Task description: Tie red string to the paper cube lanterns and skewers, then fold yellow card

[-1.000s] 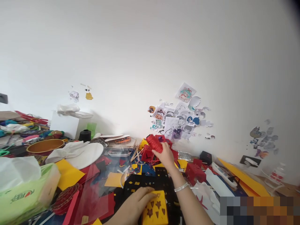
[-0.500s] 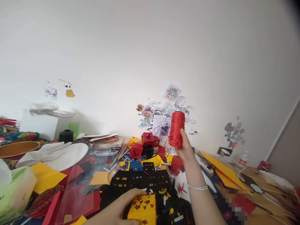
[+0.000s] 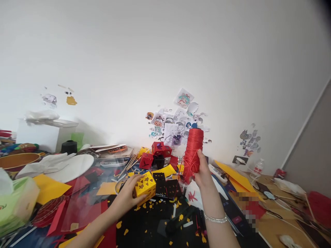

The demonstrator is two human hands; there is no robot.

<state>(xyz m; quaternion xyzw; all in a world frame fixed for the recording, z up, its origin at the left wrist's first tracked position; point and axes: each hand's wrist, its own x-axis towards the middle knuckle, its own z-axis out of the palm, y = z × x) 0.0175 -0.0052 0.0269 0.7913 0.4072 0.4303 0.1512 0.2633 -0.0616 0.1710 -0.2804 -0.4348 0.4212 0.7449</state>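
My right hand grips a tall spool of red thread upright above the table, loose red strands hanging from its lower end. A yellow paper cube with star and triangle cut-outs is held in my left hand, lifted a little above the black paper. Just right of the cube lies a black cut-out sheet. Behind it a cluster of red and black paper cubes stands near the wall.
Yellow and red paper sheets cover the left of the table, with a tissue pack, a white plate and a golden bowl. Stickers dot the wall. Cables and a small bottle lie right.
My right hand has lifted the red spool from the cube cluster and turned it upright. My left hand has raised the yellow cube off the table and moved it forward. The view has shifted right.
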